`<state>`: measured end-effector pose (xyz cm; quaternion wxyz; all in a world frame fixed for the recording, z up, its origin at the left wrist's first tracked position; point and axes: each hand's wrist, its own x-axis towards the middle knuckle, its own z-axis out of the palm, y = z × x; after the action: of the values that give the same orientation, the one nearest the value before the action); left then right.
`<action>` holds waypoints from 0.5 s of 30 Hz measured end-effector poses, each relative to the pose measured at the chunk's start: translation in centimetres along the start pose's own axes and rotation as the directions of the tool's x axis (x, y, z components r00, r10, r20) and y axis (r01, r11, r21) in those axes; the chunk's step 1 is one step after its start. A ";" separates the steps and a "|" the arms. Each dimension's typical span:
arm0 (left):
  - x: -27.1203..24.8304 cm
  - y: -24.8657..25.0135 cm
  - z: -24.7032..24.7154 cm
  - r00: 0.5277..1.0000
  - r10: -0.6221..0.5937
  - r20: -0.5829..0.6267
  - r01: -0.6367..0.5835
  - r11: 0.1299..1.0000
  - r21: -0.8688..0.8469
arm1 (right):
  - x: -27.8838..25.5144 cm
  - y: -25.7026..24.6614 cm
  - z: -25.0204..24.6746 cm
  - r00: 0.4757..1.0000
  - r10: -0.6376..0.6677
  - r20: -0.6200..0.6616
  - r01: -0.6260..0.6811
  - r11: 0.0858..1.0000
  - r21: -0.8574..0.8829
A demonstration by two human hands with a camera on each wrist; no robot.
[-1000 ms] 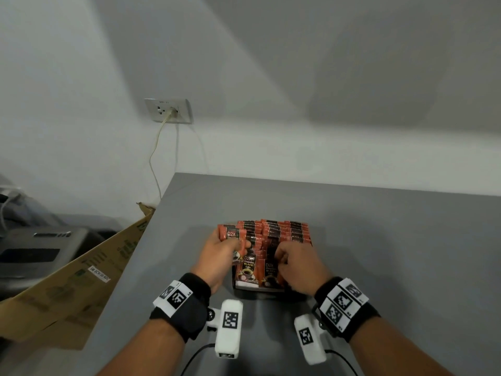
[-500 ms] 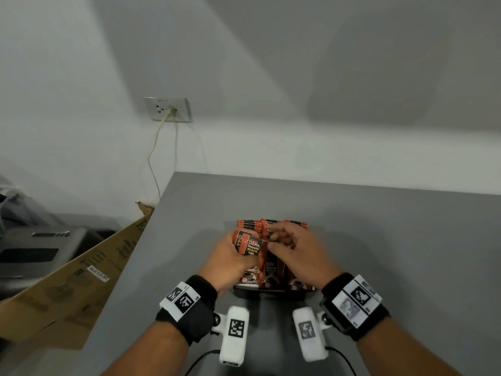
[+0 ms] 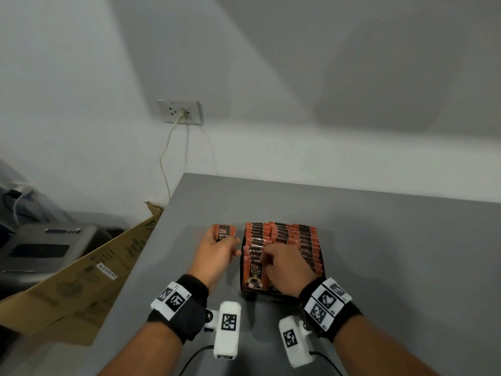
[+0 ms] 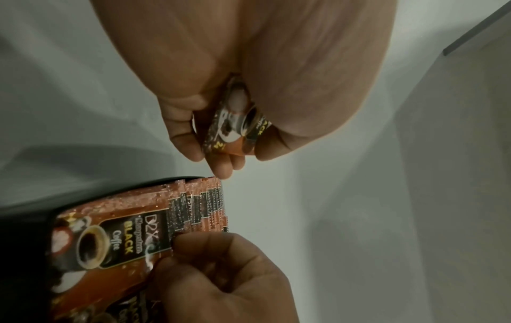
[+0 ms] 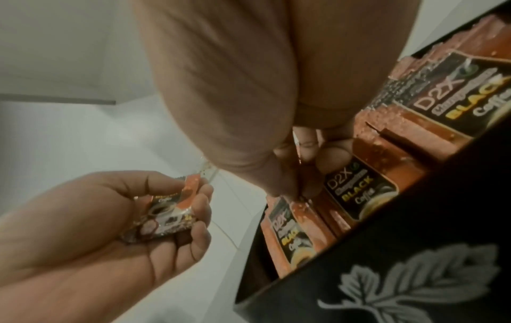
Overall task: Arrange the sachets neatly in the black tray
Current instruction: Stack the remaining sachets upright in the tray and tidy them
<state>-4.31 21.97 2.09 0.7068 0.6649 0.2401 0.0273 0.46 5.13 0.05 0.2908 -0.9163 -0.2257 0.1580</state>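
The black tray (image 3: 271, 296) sits on the grey table and holds several rows of upright orange-and-black coffee sachets (image 3: 284, 236). My left hand (image 3: 225, 242) is just left of the tray and grips one loose sachet (image 3: 224, 231), seen folded between its fingers in the left wrist view (image 4: 235, 129) and in the right wrist view (image 5: 165, 214). My right hand (image 3: 267, 258) is over the tray's near left part. Its fingertips (image 5: 306, 146) pinch the top edge of a sachet standing in the tray (image 5: 297, 142). The front sachet (image 4: 116, 242) stands against the tray's near wall.
The tray's outer wall (image 5: 387, 273) carries a pale leaf pattern. A flattened cardboard box (image 3: 81, 280) leans off the table's left edge, beside a grey machine (image 3: 40, 248). A wall socket (image 3: 180, 112) with a cable is behind. The grey table (image 3: 393, 253) stretches to the right.
My left hand has moved left off the tray with the sachet still in it. My right hand has drawn back and down onto the near sachets in the tray.
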 end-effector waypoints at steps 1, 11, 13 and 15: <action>-0.1 -0.1 0.0 1.000 -0.006 0.007 0.006 1.000 0.004 | 0.0 0.0 0.2 1.000 0.003 -0.010 -0.003 1.000 -0.010; -0.3 -0.9 1.1 0.989 -0.027 0.143 0.014 0.996 0.093 | -0.9 0.8 -1.4 0.990 -0.002 -0.140 0.015 0.996 0.091; -0.4 -1.1 1.5 0.982 -0.009 0.187 -0.014 0.992 0.126 | -1.2 1.0 -3.1 0.980 0.062 -0.191 0.001 0.950 0.313; -0.5 -1.1 2.3 0.963 0.023 0.269 -0.066 0.986 0.152 | -1.7 0.8 -4.6 0.987 0.055 -0.151 0.024 0.881 0.473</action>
<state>-4.16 19.56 1.15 0.6763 0.7222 0.1292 -0.0659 1.15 1.57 3.42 0.5215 -0.8290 -0.1490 0.1368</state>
